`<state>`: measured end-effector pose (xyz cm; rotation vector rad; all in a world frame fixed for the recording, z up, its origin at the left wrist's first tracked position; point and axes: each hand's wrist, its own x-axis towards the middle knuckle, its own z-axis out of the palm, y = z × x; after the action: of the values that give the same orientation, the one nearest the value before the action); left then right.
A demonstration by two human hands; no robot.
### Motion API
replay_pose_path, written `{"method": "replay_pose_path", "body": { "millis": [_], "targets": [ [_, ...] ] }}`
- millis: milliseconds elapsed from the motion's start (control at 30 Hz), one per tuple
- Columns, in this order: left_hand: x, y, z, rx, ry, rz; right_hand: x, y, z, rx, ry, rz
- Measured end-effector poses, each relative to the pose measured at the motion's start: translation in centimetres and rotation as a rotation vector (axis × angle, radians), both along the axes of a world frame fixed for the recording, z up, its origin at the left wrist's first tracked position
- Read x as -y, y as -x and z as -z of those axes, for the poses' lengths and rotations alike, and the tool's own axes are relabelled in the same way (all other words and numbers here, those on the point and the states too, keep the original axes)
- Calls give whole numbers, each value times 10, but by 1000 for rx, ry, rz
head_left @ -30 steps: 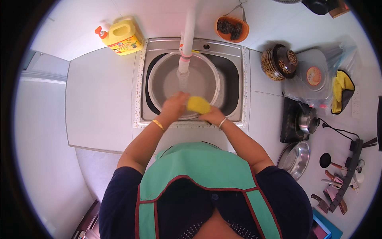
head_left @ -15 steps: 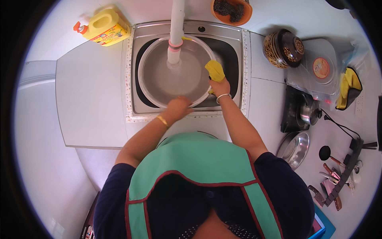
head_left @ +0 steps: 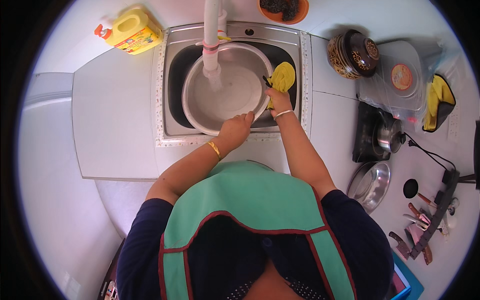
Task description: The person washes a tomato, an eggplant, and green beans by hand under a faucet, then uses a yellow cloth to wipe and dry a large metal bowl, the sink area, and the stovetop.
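A wide metal basin (head_left: 220,95) sits tilted in the sink (head_left: 175,107), and water falls into it from a white tap pipe (head_left: 211,47) with a pink band. My left hand (head_left: 236,131) is closed on the basin's near rim, its thumb along the edge and its other fingers hidden beneath. At the basin's right side, my right hand (head_left: 279,101) grips a bunched yellow cloth (head_left: 283,77) with a dark edge. That hand is against the rim there; whether it also grips the rim, I cannot tell.
A yellow pump bottle (head_left: 134,32) stands on the left counter. Behind the sink is an orange bowl (head_left: 300,15) with dark scrubbers. To the right are a brown lidded pot (head_left: 364,52), a small saucepan (head_left: 389,137) on a black hob, a metal bowl (head_left: 372,185) and a knife rack (head_left: 435,215).
The basin has shifted right and tipped. My left hand has moved right and closed on its near rim. My right hand and the cloth have moved slightly right.
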<state>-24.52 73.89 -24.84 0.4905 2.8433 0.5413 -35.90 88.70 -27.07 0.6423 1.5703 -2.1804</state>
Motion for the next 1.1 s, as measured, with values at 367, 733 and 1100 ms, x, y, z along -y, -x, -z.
{"method": "replay_pose_path", "body": {
  "millis": [367,733,1100],
  "targets": [
    [7,-27,-51,-34,-138,-134,-8,-31,-36,-159,183,51],
    [-37,-43,-112,-214,-445,-201,-26,-56,-194,-601,-88,-81],
    [-29,-58,-114,-132,-735,-235,31,-90,-242,-934,-697,-208]
  ]
}}
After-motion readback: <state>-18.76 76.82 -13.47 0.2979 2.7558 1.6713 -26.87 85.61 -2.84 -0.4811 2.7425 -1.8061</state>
